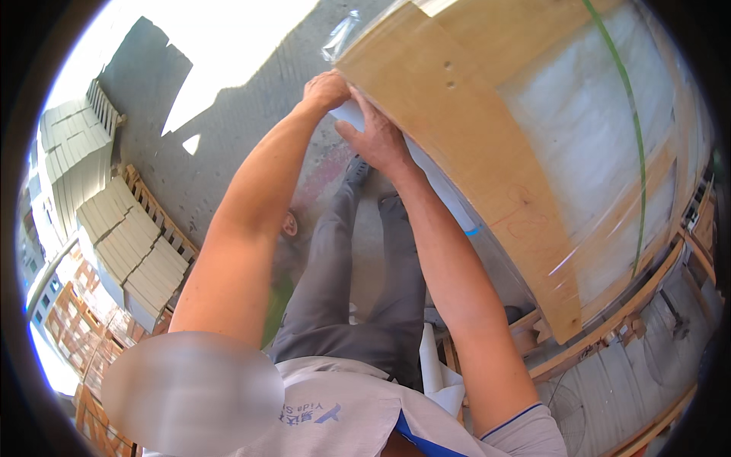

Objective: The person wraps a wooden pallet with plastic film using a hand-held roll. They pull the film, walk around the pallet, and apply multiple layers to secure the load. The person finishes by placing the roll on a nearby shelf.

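Observation:
A large pallet load [457, 99] fills the right side, topped with tan boards and white sheeting under clear film, with a green strap [630, 107] across it. At its far left corner my left hand [327, 90] is closed, its fingers curled at the edge; what they hold is hidden. Just beside it, my right hand [377, 137] lies along the load's side, fingers stretched out and thumb apart. White wrap [349, 114] shows between the hands, below the corner. A loose tuft of clear film [343, 36] sticks up beyond my left hand.
Stacks of pale flat panels [133, 244] stand on wooden pallets at the left. Part of another person [288, 224] shows behind my left forearm. Wooden framing [609, 339] and a wire fan guard [567, 411] are at the lower right. Sunlight falls on the concrete floor [228, 145].

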The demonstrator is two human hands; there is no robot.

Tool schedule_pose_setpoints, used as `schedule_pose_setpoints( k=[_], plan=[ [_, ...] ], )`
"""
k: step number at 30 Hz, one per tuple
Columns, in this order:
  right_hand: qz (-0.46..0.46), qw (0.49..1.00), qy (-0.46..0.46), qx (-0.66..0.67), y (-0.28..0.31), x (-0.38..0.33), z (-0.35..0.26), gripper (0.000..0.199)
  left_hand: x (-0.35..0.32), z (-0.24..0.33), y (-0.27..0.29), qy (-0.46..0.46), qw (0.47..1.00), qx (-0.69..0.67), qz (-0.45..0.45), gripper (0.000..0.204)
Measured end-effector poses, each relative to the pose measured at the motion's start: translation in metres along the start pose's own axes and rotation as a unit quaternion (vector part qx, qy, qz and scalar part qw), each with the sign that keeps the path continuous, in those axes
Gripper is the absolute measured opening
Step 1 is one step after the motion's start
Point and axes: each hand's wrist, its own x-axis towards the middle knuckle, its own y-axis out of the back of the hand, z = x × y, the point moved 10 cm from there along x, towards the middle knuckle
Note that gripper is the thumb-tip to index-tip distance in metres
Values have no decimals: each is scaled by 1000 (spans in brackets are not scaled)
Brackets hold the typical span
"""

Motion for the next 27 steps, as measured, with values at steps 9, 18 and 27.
schedule_pose_setpoints(
  k=[9, 18, 27],
  plan=[
    [-41, 984, -125, -120, 104, -175, 98, 30, 2, -8, 4, 60, 997, -38, 39, 52],
    [235, 868, -437, 18, 138, -406, 266, 38, -19, -6, 17, 75, 995, -63, 9, 51],
    [356, 703, -498, 362, 77, -397, 283, 36, -49, 26, 44, 108, 989, -94, -43, 50]
  ],
)
